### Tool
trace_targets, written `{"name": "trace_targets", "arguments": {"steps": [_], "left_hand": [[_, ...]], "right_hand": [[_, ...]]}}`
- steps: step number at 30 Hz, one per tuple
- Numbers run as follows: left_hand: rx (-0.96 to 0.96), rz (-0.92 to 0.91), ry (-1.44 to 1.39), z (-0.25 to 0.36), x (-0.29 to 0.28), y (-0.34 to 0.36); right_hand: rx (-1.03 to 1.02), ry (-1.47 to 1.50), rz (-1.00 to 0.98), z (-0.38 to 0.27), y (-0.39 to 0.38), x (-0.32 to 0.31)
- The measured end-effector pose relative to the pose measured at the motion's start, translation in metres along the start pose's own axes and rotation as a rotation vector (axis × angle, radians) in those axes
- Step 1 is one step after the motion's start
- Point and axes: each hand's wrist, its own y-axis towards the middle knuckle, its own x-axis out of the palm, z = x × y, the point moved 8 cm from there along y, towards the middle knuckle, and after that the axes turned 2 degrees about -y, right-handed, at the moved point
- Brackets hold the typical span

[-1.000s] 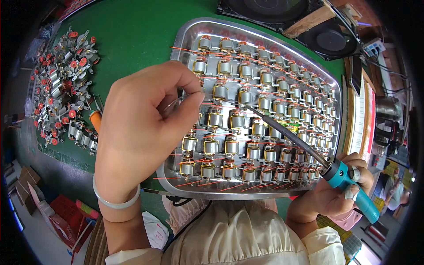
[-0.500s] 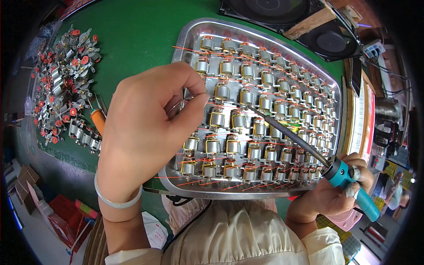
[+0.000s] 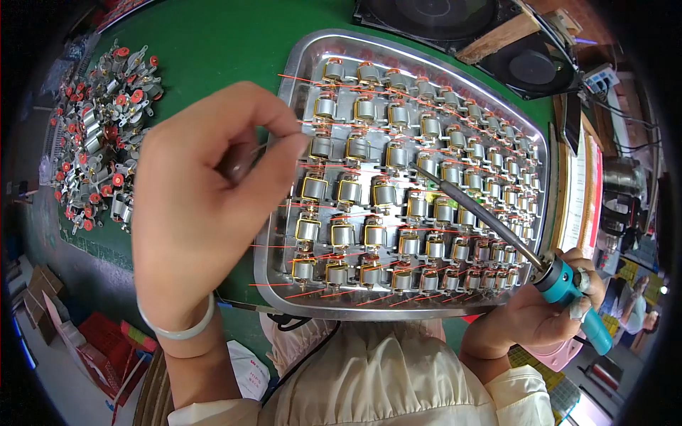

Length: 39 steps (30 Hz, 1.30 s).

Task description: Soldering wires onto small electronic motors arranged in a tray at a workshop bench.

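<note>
A teal-handled soldering iron [image 3: 490, 221] is in my right hand [image 3: 543, 316], the fingers wrapped round its grip. Its tip points left into the rows, beside a small motor [image 3: 396, 155]. My left hand [image 3: 202, 188] is closed in a pinch over the left side of a metal tray [image 3: 264, 266]. A thin silvery solder wire [image 3: 261, 147] shows inside its curled fingers; the far end of the wire cannot be made out. Several small silver motors with red wires stand in rows on the tray. The left hand is nearest to the leftmost motors.
On the green table [image 3: 213, 57] at the left lies a heap of small metal parts [image 3: 106, 135] with red pieces. Black fans [image 3: 529, 67] with a wooden strip stand beyond the tray. Papers [image 3: 574, 192] lie to its right; a red crate [image 3: 106, 337] sits low on the left.
My left hand has drawn back to the left, away from the motors, with the wire. The soldering iron has shifted slightly right, its tip away from where it was. An orange handle is now hidden.
</note>
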Motion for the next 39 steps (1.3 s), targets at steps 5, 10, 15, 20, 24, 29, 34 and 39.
{"name": "trace_targets", "arguments": {"steps": [5,10,15,20,24,29,34,39], "left_hand": [[-0.080,0.008,0.027,-0.008,-0.018,-0.001],[-0.047,0.011,0.022,-0.015,-0.015,0.001],[-0.021,-0.045,0.016,-0.018,-0.010,0.000],[-0.037,-0.064,-0.042,-0.023,-0.006,0.000],[-0.027,-0.049,-0.056,-0.024,-0.003,0.000],[0.007,-0.050,-0.021,-0.022,-0.003,0.001],[0.044,-0.043,0.004,-0.021,-0.001,0.001],[0.060,-0.056,-0.001,-0.019,-0.001,0.000]], "right_hand": [[0.072,0.005,0.071,0.006,0.001,-0.008],[0.161,0.030,0.089,0.013,-0.001,-0.012],[0.184,0.038,0.150,0.017,-0.003,-0.015],[0.223,0.011,0.095,0.018,-0.006,-0.003],[0.251,0.009,0.064,0.020,-0.008,0.004],[0.225,-0.011,0.065,0.018,-0.008,0.009],[0.237,0.004,0.031,0.022,-0.009,0.008],[0.244,-0.005,0.034,0.023,-0.010,0.008]]}}
